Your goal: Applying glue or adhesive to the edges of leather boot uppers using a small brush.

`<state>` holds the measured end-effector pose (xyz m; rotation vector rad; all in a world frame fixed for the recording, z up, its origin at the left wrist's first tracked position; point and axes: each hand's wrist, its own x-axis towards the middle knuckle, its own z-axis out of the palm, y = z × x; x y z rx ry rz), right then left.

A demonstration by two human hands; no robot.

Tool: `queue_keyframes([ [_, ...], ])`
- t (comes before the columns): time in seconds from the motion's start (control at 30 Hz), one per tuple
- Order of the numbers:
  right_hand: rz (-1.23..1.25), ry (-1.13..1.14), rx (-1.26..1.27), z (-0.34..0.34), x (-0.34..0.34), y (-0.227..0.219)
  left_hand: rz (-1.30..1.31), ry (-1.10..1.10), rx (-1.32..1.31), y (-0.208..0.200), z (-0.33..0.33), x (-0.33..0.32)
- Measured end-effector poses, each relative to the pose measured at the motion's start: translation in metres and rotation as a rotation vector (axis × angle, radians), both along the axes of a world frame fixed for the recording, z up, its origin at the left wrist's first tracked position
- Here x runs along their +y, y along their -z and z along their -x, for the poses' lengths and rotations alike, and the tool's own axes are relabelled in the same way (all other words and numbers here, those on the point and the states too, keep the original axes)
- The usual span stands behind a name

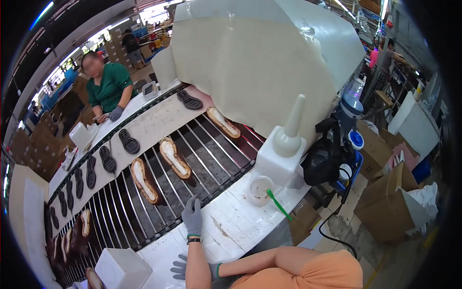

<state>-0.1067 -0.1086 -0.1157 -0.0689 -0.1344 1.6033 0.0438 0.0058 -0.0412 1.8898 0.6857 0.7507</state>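
Note:
My left hand [192, 217], in a grey glove with a dark band at the wrist, rests at the edge of the white table [224, 226] beside the rod conveyor [120, 209]. Its fingers stretch forward and hold nothing. Below, my right hand [180, 268], also gloved in grey, lies on the table with fingers spread, its wrist partly hidden behind my left forearm. On the metal rods nearest my left hand are a brown shoe upper [144, 180] with a whitish underside and a similar upper [174, 158]. Another upper [223, 122] lies by the cream hood.
Dark soles [129, 141] line a pale belt along the far side. A cream hood [250, 62] covers the conveyor's far end. White nozzle bottle [284, 154], cup [260, 190] and green-handled brush [279, 204] stand right. A white container [122, 269] sits lower left. A co-worker [109, 86] sits opposite.

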Motion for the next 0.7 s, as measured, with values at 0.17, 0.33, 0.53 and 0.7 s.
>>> queue_keyframes([
  [0.17,-0.232,0.177,-0.730,0.002,0.005,0.018,0.003,-0.007,0.017,0.003,-0.001,-0.002],
  [0.33,-0.429,0.379,-1.202,0.002,0.013,0.028,-0.006,-0.012,0.025,0.001,-0.003,-0.002],
  [0.53,0.637,0.102,0.296,-0.008,-0.001,-0.118,-0.061,-0.049,-0.019,0.008,0.001,-0.001],
  [0.7,0.561,0.077,0.298,-0.009,-0.002,-0.056,-0.038,-0.036,0.034,0.004,-0.004,-0.008],
])
